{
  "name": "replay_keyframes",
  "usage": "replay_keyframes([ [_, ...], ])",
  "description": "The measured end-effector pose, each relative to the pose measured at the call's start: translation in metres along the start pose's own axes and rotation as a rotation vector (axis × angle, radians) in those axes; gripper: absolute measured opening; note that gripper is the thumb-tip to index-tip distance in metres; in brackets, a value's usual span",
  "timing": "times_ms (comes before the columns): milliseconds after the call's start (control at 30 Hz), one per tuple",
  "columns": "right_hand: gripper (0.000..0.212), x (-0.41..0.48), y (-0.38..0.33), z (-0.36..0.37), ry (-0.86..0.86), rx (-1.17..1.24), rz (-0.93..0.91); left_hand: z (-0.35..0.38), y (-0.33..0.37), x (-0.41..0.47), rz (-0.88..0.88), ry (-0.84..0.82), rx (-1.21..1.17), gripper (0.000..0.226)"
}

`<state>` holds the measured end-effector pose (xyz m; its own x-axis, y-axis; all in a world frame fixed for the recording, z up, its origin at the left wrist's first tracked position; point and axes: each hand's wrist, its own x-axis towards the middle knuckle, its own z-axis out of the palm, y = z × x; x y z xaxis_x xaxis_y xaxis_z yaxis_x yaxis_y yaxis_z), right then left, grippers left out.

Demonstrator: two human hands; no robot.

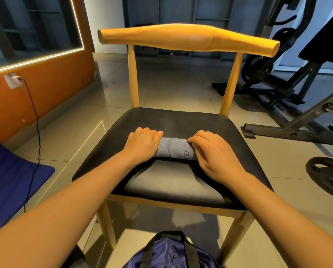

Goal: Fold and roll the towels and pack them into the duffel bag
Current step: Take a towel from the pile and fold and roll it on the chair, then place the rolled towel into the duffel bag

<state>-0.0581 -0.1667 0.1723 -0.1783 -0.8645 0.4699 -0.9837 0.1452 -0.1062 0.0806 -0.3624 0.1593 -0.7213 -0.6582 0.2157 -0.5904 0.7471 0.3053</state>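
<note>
A grey towel [175,148] lies rolled into a short cylinder across the middle of the black chair seat [173,182]. My left hand [142,145] grips its left end with the fingers curled over the top. My right hand [214,154] grips the right end the same way, thumb tip on the roll. A round logo shows on the roll near my right hand. The navy duffel bag [171,252] with black handles sits on the floor just in front of the chair, at the bottom edge of the view.
The wooden chair has a curved backrest [188,38]. A blue cushion [11,182] lies at the left with a black cable [38,136] running from a wall socket. A gym bench frame [297,120] and a weight plate [329,176] stand at the right.
</note>
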Motion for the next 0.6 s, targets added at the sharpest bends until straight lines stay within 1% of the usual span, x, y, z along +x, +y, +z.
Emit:
replay_keyframes([
  [100, 0.036, -0.002, 0.004, 0.003, -0.092, 0.056, 0.081, 0.001, 0.004, 0.001, 0.002, 0.026, 0.008, 0.037],
  [233, 0.041, 0.006, 0.011, 0.007, -0.171, 0.155, 0.175, -0.002, 0.008, 0.001, 0.035, 0.038, -0.014, 0.038],
  [333, 0.044, 0.013, 0.017, 0.010, -0.219, 0.195, 0.249, -0.003, 0.008, -0.001, 0.083, 0.071, -0.044, 0.052],
  [400, 0.045, 0.015, 0.018, 0.011, -0.225, 0.177, 0.275, -0.005, 0.011, -0.002, 0.033, 0.063, -0.104, 0.067],
  [467, 0.045, 0.015, 0.018, 0.012, -0.200, 0.171, 0.286, -0.009, 0.015, -0.003, -0.018, 0.027, -0.074, 0.078],
  [600, 0.043, 0.009, 0.018, 0.010, -0.162, 0.249, 0.274, -0.018, 0.024, -0.006, -0.055, 0.009, -0.005, 0.078],
])
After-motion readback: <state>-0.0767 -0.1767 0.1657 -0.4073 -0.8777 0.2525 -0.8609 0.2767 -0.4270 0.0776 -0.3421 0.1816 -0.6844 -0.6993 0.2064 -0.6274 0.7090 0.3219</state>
